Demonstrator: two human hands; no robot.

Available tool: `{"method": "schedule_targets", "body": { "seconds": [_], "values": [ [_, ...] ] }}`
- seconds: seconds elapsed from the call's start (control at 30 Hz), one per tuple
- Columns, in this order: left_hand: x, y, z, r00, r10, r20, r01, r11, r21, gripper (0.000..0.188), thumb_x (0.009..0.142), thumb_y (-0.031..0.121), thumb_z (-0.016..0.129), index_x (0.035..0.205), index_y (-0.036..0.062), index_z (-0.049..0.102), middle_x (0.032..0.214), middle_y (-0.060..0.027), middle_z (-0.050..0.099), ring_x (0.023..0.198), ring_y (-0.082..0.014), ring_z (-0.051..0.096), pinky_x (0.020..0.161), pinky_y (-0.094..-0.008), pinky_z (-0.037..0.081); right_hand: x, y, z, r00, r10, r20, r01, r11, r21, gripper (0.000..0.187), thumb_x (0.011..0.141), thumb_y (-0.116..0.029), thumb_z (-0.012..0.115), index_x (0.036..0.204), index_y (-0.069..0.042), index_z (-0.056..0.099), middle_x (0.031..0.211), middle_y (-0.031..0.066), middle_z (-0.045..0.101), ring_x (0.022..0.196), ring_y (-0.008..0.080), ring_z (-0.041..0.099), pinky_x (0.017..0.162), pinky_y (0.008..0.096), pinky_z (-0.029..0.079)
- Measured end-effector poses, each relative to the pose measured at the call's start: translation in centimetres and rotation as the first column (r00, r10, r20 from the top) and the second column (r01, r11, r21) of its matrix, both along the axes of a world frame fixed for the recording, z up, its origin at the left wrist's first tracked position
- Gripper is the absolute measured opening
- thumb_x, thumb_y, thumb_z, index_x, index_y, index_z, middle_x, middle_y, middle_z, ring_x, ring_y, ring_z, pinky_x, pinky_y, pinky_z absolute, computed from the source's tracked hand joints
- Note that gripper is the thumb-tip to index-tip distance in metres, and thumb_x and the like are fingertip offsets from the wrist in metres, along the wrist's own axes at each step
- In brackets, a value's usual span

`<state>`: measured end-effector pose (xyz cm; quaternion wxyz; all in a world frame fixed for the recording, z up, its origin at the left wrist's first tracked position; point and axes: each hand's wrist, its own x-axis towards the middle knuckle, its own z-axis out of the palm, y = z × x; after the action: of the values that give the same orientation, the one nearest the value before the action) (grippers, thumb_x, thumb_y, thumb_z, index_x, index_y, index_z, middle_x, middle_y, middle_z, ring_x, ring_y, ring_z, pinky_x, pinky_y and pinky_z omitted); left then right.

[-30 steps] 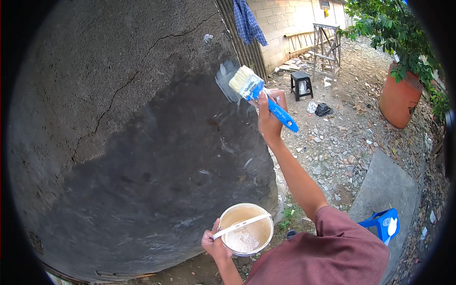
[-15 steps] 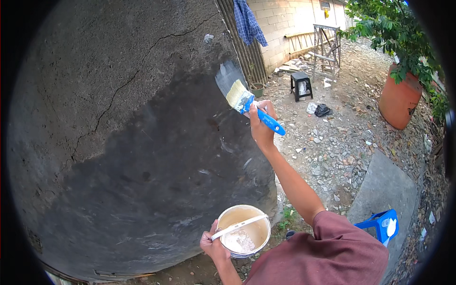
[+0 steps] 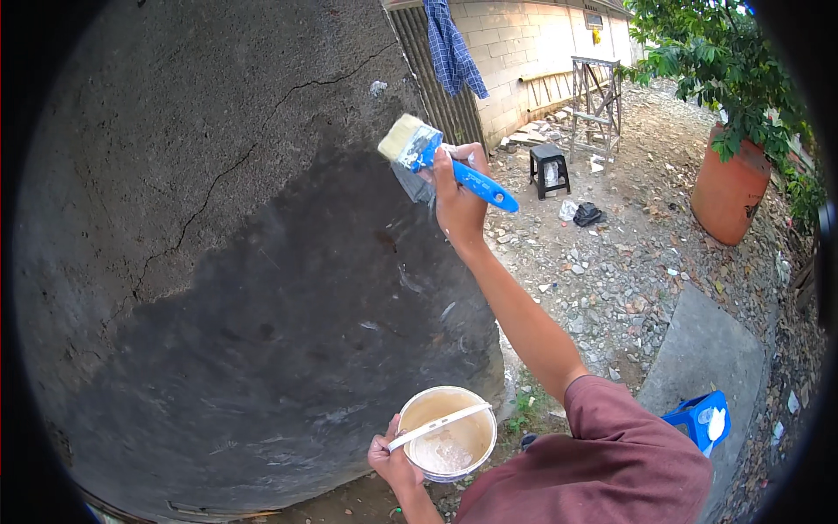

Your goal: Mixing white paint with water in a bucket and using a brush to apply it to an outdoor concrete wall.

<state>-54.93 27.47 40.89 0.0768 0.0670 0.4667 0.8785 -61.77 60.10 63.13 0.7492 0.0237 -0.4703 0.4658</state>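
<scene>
My right hand [image 3: 461, 179] grips a wide paintbrush [image 3: 476, 187] by its blue handle, with the pale bristles pointing up and left at the wall's right edge. Behind the brush, part of a pale wet patch shows on the wall. The concrete wall [image 3: 279, 279] is rough grey above and coated dark below, with a crack running diagonally across the upper part. Low in front of me, my left hand [image 3: 394, 458] is closed on the rim and handle of a white bucket [image 3: 448, 434]. Whitish, thick liquid lies in its bottom.
A blue stool [image 3: 701, 419] with white items on it stands at the lower right on a grey slab [image 3: 711, 349]. Farther off are a small black stool [image 3: 549, 166], a wooden trestle [image 3: 596, 105], an orange planter [image 3: 731, 188] and a checked cloth [image 3: 454, 52]. Gravel covers the ground.
My right hand has moved the paintbrush up and to the left along the wall, past the pale patch. My left hand holds the bucket in nearly the same place.
</scene>
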Motion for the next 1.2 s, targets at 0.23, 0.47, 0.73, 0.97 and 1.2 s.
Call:
{"method": "schedule_targets", "body": {
  "seconds": [0.23, 0.47, 0.73, 0.97, 1.2],
  "values": [
    [0.0, -0.7, -0.8, 0.997, 0.071, 0.009, -0.070, 0.996, -0.052, 0.035, 0.075, -0.019, 0.056, 0.061, 0.0072, 0.038, 0.103, -0.0286, 0.064, 0.093, -0.0269, 0.066, 0.078, -0.0392, 0.057, -0.8, 0.6, -4.2, 0.995, -0.027, 0.093, 0.038, 0.991, -0.126, 0.019, 0.091, -0.012, 0.057, 0.081, -0.002, 0.044, 0.060, 0.0059, 0.053, 0.058, 0.0096, 0.052, 0.052, 0.0283, 0.041],
    [0.1, 0.2, -0.7, 0.998, 0.065, 0.027, -0.062, 0.994, -0.089, 0.036, 0.076, -0.019, 0.056, 0.061, 0.0072, 0.037, 0.103, -0.0287, 0.064, 0.092, -0.0269, 0.066, 0.077, -0.0393, 0.057, 0.8, 1.6, -9.8, 0.939, -0.022, 0.342, 0.089, 0.980, -0.180, 0.015, 0.093, -0.010, 0.054, 0.086, -0.003, 0.044, 0.081, 0.0049, 0.057, 0.078, 0.0088, 0.058, 0.069, 0.0271, 0.056],
    [0.8, 0.8, -0.4, 0.999, 0.025, 0.031, -0.024, 0.998, -0.056, 0.035, 0.076, -0.019, 0.056, 0.061, 0.0068, 0.037, 0.104, -0.0294, 0.063, 0.093, -0.0275, 0.066, 0.078, -0.0394, 0.057, 2.6, 0.4, -5.7, 0.997, 0.068, 0.034, -0.060, 0.977, -0.207, 0.018, 0.093, -0.014, 0.056, 0.084, -0.003, 0.045, 0.068, 0.0026, 0.053, 0.063, 0.0056, 0.051, 0.055, 0.0235, 0.045],
    [1.3, 0.7, -0.7, 0.995, 0.087, 0.044, -0.084, 0.993, -0.078, 0.035, 0.075, -0.018, 0.058, 0.060, 0.0069, 0.039, 0.103, -0.0304, 0.063, 0.098, -0.0274, 0.065, 0.081, -0.0377, 0.055, 1.4, 0.4, -7.1, 0.967, -0.040, 0.250, 0.058, 0.996, -0.066, 0.016, 0.093, -0.012, 0.056, 0.085, -0.004, 0.044, 0.075, 0.0028, 0.053, 0.071, 0.0073, 0.053, 0.060, 0.0263, 0.048],
    [1.5, 1.6, -1.3, 0.987, 0.153, 0.053, -0.149, 0.987, -0.062, 0.034, 0.073, -0.016, 0.060, 0.059, 0.0078, 0.039, 0.101, -0.0300, 0.064, 0.102, -0.0271, 0.063, 0.080, -0.0370, 0.053, 2.7, 0.1, -14.2, 0.893, -0.143, 0.428, 0.194, 0.978, -0.078, 0.020, 0.091, -0.011, 0.058, 0.079, -0.004, 0.044, 0.061, 0.0017, 0.049, 0.056, 0.0060, 0.046, 0.051, 0.0258, 0.039]
  ]
}}
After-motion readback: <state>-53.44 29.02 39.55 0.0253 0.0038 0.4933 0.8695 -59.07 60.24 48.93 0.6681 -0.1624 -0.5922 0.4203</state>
